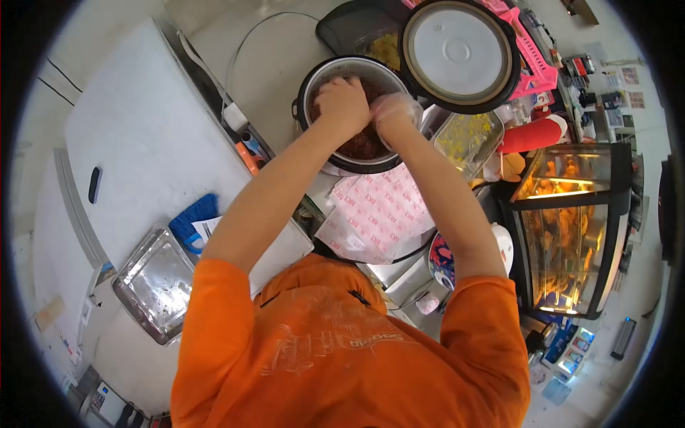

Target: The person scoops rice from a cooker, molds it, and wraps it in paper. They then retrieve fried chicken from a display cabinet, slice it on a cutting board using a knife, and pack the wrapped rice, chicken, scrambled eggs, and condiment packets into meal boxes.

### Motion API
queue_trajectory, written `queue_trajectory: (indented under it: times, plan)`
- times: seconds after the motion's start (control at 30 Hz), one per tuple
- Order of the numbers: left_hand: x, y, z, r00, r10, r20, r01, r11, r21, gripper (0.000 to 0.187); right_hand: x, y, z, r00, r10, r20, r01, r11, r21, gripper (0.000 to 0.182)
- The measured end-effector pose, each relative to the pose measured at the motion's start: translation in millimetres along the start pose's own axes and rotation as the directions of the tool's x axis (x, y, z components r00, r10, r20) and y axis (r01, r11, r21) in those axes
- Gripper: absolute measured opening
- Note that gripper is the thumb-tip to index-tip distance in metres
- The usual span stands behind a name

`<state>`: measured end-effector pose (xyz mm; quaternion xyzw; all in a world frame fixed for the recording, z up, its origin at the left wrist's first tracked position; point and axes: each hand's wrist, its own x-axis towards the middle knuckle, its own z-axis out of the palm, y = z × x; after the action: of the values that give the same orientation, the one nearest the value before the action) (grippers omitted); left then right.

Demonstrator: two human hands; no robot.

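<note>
A round black cooker (304, 146) with a metal inner pot stands in front of me, holding dark reddish-brown food (362, 145). My left hand (342, 100) reaches into the pot over the food, fingers bent downward, their tips hidden. At the pot's right side is my right hand (397, 113) in a clear plastic glove, loosely crumpled around it, with its fingers mostly covered. What either hand holds I cannot make out. The cooker's round lid (457, 50), pale inside with a black rim, is raised behind it. Pink-and-white printed paper (378, 207) lies just in front of the cooker.
A clear tray with yellow bits (467, 139) sits right of the cooker, near a red cylinder (531, 134). Farther right stands a lit glass display case (567, 235). Pink baskets (531, 53) are behind the lid. At left are a metal tray (157, 282) and a blue cloth (194, 220).
</note>
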<state>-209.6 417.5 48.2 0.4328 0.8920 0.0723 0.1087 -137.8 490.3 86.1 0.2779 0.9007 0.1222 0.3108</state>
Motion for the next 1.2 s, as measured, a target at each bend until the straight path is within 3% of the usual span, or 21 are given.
queue_trajectory:
  times: [0.07, 0.17, 0.23, 0.37, 0.43, 0.53, 0.6, 0.73, 0.87, 0.93, 0.97, 1.0, 1.07, 1.1, 1.17, 1.2]
  plan:
    - [25.4, -1.0, 41.7, 0.927, 0.044, 0.371, -0.06, 0.998, 0.03, 0.064, 4.5, 0.8, 1.3, 0.996, -0.054, 0.073, 0.058, 0.997, -0.049, 0.033]
    - [30.0, 11.7, 77.7, 0.938, -0.153, 0.31, 0.084, 0.971, 0.225, 0.061, 27.0, 9.7, 24.3, 0.989, -0.114, 0.093, 0.12, 0.991, -0.064, 0.035]
    - [27.7, 12.2, 71.6, 0.935, -0.138, 0.326, 0.117, 0.99, 0.084, 0.06, 33.9, 14.0, 44.6, 0.988, -0.153, 0.023, 0.153, 0.988, -0.033, 0.034]
    - [13.4, 13.4, 43.8, 0.9, -0.001, 0.435, 0.052, 0.993, -0.105, 0.056, 45.5, 23.4, 55.2, 0.97, -0.195, 0.142, 0.18, 0.977, 0.114, 0.033]
    - [6.4, 16.6, 49.8, 0.871, 0.035, 0.489, 0.027, 0.992, -0.119, 0.055, 44.1, 22.3, 51.9, 0.952, -0.204, 0.228, 0.156, 0.965, 0.211, 0.039]
    - [10.3, 16.6, 58.4, 0.854, 0.064, 0.517, -0.001, 0.993, -0.121, 0.052, 51.9, 24.9, 69.6, 0.94, -0.256, 0.228, 0.193, 0.945, 0.263, 0.037]
    - [17.9, 11.6, 69.3, 0.846, 0.088, 0.526, -0.034, 0.993, -0.111, 0.049, 77.6, 20.4, 104.2, 0.926, -0.32, 0.199, 0.256, 0.922, 0.289, 0.034]
    - [33.3, 5.4, 94.1, 0.808, 0.133, 0.574, -0.09, 0.991, -0.104, 0.043, 82.0, 16.8, 103.0, 0.858, -0.48, 0.185, 0.418, 0.86, 0.294, 0.027]
    - [29.9, 0.6, 99.4, 0.814, 0.176, 0.554, -0.13, 0.984, -0.122, 0.041, 58.9, 17.9, 93.6, 0.873, -0.482, 0.069, 0.419, 0.816, 0.398, 0.026]
    - [21.6, 0.8, 85.6, 0.795, 0.17, 0.582, -0.08, 0.981, -0.178, 0.043, 50.5, 18.0, 93.2, 0.862, -0.506, 0.036, 0.463, 0.815, 0.347, 0.024]
    - [22.1, 0.2, 76.6, 0.798, 0.133, 0.588, 0.055, 0.955, -0.29, 0.045, 10.5, 20.9, 56.3, 0.899, -0.438, -0.006, 0.411, 0.839, 0.357, 0.023]
    - [22.5, -0.3, 67.5, 0.799, 0.096, 0.594, 0.186, 0.9, -0.395, 0.047, -6.1, 14.0, 51.5, 0.938, -0.322, -0.125, 0.344, 0.84, 0.419, 0.023]
    - [22.3, -2.4, 57.1, 0.76, -0.025, 0.649, 0.576, 0.487, -0.656, 0.054, -30.5, -2.0, 48.5, 0.946, -0.054, -0.319, 0.235, 0.793, 0.562, 0.024]
    - [28.1, -4.0, 57.8, 0.824, -0.028, 0.566, 0.501, 0.502, -0.705, 0.063, -39.3, -10.0, 46.8, 0.949, 0.059, -0.309, 0.14, 0.799, 0.584, 0.025]
    - [15.9, -5.1, 28.2, 0.844, -0.02, 0.535, 0.531, 0.167, -0.831, 0.063, -50.9, -22.6, 41.3, 0.915, 0.289, -0.281, -0.048, 0.77, 0.636, 0.027]
    - [5.0, -6.2, 16.9, 0.853, -0.018, 0.522, 0.522, -0.013, -0.853, 0.064, -60.0, -15.7, 37.4, 0.908, 0.261, -0.327, -0.019, 0.807, 0.591, 0.029]
